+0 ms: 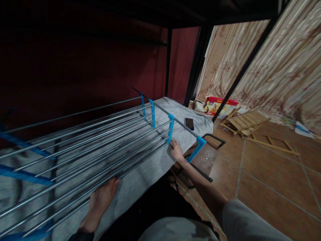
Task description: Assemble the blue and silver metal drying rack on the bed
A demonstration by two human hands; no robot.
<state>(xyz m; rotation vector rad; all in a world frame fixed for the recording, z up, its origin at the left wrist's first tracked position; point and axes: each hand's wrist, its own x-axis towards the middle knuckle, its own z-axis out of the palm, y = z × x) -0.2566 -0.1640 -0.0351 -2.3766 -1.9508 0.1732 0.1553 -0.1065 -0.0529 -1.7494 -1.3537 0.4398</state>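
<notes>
A rack of metal tubes (107,136) with blue plastic joints lies across a grey cloth (140,184) in front of me. My left hand (103,199) is curled around the near lower tubes, its fingers partly hidden under them. At the rack's right end, my right hand (177,152) is closed at the bottom of a blue connector (171,129), where tubes run into it. A dark tube (184,125) runs along the tops of the blue connectors, with another blue connector (197,149) at its near end.
A phone (189,124) lies on the cloth behind the rack's right end. Black frame posts (168,63) and a low overhead panel surround the surface. On the tiled floor (265,177) are a red and yellow box (222,105) and wooden slatted pieces (247,121). A patterned curtain (283,67) hangs behind.
</notes>
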